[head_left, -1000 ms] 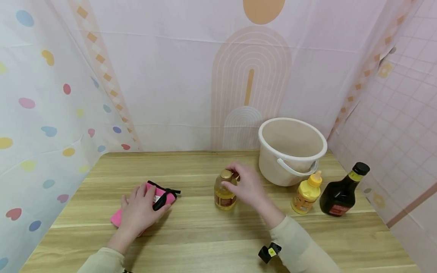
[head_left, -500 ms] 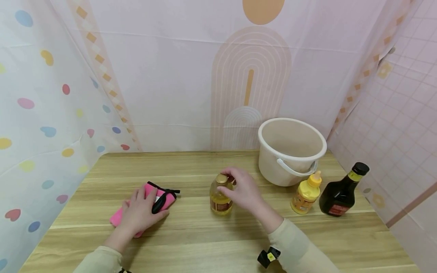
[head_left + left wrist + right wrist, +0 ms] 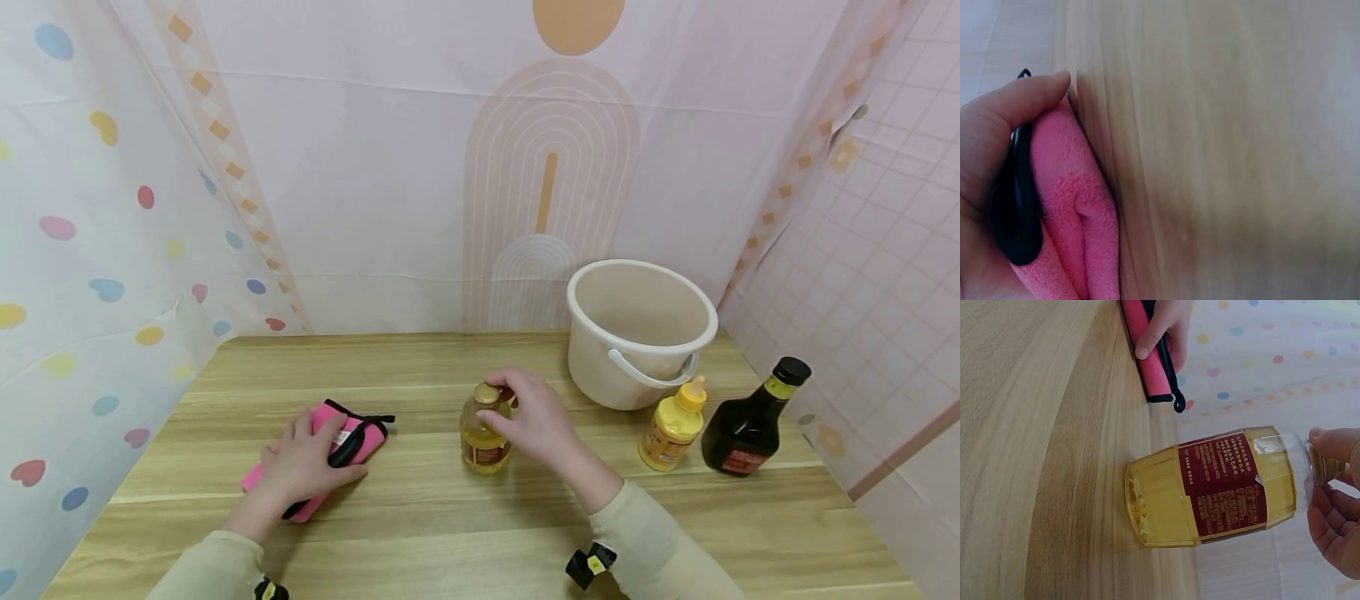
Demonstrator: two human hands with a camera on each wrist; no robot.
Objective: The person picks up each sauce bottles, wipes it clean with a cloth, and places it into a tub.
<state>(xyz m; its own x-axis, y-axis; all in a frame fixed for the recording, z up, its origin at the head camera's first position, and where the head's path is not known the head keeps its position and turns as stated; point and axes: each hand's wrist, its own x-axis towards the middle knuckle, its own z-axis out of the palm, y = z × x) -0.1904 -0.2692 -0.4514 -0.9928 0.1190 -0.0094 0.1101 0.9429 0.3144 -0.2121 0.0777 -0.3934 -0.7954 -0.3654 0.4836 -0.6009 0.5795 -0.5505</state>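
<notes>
In the middle of the wooden table, an oil bottle (image 3: pixel 484 450) with golden liquid, a dark red label and a gold cap stands upright. My right hand (image 3: pixel 536 417) pinches it by the neck just under the cap, thumb on one side and fingers on the other, as the right wrist view shows. To the left lies a folded pink towel (image 3: pixel 367 446) with black edging and a black strap (image 3: pixel 1016 206). My left hand (image 3: pixel 303 462) grips it from above, the thumb along its near side and the fingers across its far side. The palm hides the towel's middle.
At the back right stands a cream bucket (image 3: pixel 581 354) with its handle hanging down in front. A yellow squeeze bottle (image 3: pixel 671 433) and a dark sauce bottle (image 3: pixel 742 437) stand in front of it to the right. Patterned curtains (image 3: pixel 375 208) hang behind and beside the table.
My right hand has shifted the oil bottle slightly left and nearer, and it has since stayed still. My left hand has changed its hold a little, showing more of the towel's lower black edge.
</notes>
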